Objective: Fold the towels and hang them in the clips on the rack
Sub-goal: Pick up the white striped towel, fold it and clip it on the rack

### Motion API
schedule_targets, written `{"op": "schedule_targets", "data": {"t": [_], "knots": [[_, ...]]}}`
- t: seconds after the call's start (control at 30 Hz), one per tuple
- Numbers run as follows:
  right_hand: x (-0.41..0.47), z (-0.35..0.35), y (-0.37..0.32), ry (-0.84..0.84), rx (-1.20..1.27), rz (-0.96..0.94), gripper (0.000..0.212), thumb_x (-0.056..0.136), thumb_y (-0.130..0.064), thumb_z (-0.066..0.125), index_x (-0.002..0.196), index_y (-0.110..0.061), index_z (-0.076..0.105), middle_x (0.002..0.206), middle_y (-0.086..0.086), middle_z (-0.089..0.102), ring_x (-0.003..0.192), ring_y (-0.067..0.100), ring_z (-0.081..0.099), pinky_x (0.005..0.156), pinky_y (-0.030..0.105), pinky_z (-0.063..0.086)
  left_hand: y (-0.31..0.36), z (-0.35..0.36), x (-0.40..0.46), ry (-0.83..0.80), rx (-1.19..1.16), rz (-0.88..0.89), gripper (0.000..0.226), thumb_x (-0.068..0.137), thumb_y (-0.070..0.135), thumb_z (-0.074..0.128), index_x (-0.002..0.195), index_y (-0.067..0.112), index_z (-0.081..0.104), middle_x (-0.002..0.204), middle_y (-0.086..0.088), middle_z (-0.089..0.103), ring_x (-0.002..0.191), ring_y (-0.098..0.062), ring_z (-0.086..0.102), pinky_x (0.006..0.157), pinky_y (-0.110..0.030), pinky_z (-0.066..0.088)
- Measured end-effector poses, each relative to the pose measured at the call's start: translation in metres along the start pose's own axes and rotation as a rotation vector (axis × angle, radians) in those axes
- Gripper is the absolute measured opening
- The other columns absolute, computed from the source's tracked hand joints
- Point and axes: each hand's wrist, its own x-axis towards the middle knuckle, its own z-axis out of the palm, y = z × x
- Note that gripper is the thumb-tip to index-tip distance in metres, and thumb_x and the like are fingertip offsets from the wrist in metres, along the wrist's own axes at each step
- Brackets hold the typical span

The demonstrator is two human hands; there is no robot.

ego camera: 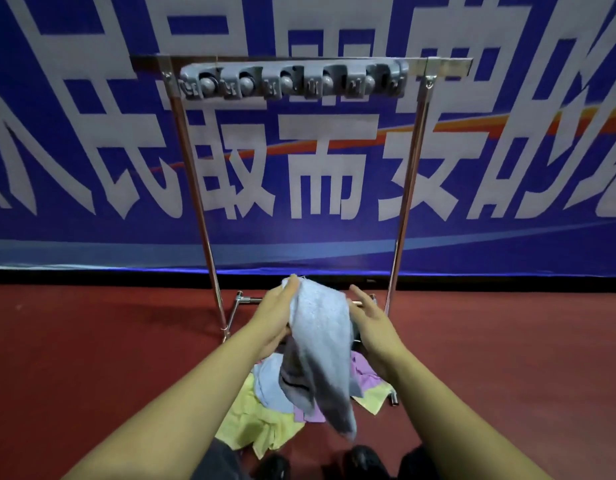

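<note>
A grey-blue towel (317,344) hangs in front of me, held up at its top edge by my left hand (275,313), whose fingers pinch the cloth. My right hand (368,320) is beside the towel's right edge with fingers straight, touching or nearly touching it. Beyond the hands stands a metal rack (408,188), and a grey strip of clips (292,81) across its top bar carries no towels. Below the hanging towel a pile lies on the floor: a yellow towel (251,420), a purple one (363,370) and a light blue one (270,382).
A large blue banner with white characters (92,133) forms the wall behind the rack. The floor is dark red (92,341). The rack's base bars (246,301) lie on the floor by the pile. My dark shoes (363,460) show at the bottom edge.
</note>
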Motion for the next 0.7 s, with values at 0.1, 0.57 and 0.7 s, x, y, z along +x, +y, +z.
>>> {"op": "schedule_targets", "data": {"t": [0.1,0.57,0.7], "knots": [[0.020,-0.007,0.018,0.090,-0.082,-0.071,0.030,0.105,-0.026,0.058,0.133,-0.035,0.063,0.110,0.001,0.075,0.091,0.016,0.072,0.083,0.044,0.064,-0.027,-0.024,0.025,0.131,0.046,0.025,0.047,0.105,0.047,0.047,0.113,0.006,0.069,0.107,-0.012,0.077,0.099,-0.025,0.073,0.086,-0.038,0.055],[0.086,-0.070,0.091,0.323,-0.522,-0.046,0.022,0.104,-0.033,0.054,0.110,-0.020,0.070,0.097,0.005,0.075,0.092,0.030,0.072,0.082,0.055,0.061,-0.105,-0.096,0.061,0.356,0.214,0.081,0.037,0.103,0.045,0.050,0.084,0.018,0.068,0.087,0.006,0.067,0.083,-0.011,0.059,0.081,-0.034,0.047],[0.085,-0.074,0.088,0.390,-0.259,0.023,0.020,0.099,-0.035,0.066,0.101,-0.018,0.074,0.091,0.005,0.075,0.079,0.021,0.068,0.073,0.040,0.061,-0.106,-0.097,0.062,0.369,0.180,0.094,0.030,0.101,0.043,0.058,0.085,0.019,0.067,0.088,0.001,0.064,0.082,-0.015,0.058,0.080,-0.036,0.047]]}}
